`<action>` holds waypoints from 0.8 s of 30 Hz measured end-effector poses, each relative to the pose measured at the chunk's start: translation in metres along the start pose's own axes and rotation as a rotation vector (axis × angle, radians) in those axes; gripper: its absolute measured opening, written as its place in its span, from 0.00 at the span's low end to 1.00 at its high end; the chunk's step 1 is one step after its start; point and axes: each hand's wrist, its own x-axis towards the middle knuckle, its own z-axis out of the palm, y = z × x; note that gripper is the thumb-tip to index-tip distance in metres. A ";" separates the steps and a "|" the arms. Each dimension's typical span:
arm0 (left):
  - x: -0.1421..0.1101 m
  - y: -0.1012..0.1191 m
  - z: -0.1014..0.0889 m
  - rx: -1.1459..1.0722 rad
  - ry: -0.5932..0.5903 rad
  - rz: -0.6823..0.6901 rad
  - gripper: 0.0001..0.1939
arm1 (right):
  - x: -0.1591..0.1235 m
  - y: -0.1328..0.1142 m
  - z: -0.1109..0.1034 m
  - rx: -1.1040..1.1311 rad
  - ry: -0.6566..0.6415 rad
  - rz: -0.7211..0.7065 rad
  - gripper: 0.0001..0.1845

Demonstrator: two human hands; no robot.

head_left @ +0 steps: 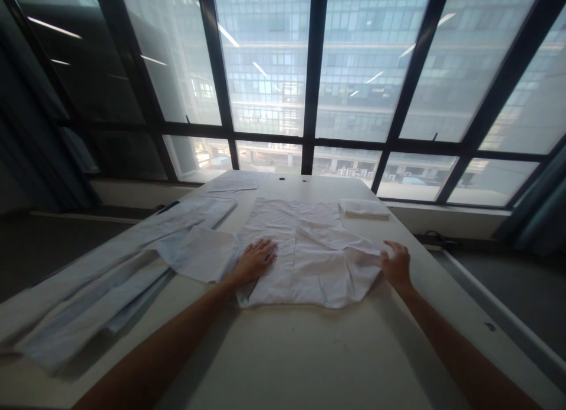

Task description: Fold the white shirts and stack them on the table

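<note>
A white cloth garment [309,268], perhaps a shirt, lies spread on the white table [300,357] in front of me, wrinkled on its right half. My left hand [256,259] rests flat on its left side, fingers stretched out. At the garment's right edge, my right hand [397,265] has its fingers curled around the cloth, which is pulled into creases toward it. A sleeve-like flap [201,253] extends left from under my left hand's side; where it joins the garment is hard to make out.
More white cloth [101,286] is heaped along the table's left side. A neatly folded white stack [365,209] sits at the right rear, and flat white cloth [234,181] lies at the far left corner. Windows [269,62] stand beyond the table, with curtains [535,209] at the sides.
</note>
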 end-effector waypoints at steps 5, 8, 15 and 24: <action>-0.001 0.001 0.001 0.029 0.024 0.001 0.26 | -0.015 -0.071 0.037 -0.284 -0.276 -0.355 0.25; -0.002 0.000 0.001 0.044 0.030 0.011 0.25 | -0.016 -0.091 0.057 -0.370 -0.464 -0.325 0.28; 0.000 -0.003 0.004 0.019 0.040 0.023 0.25 | 0.010 -0.060 0.057 -0.354 -0.402 -0.091 0.16; 0.002 -0.004 0.005 -0.012 0.019 0.020 0.25 | 0.080 0.037 -0.041 -0.383 0.071 0.149 0.29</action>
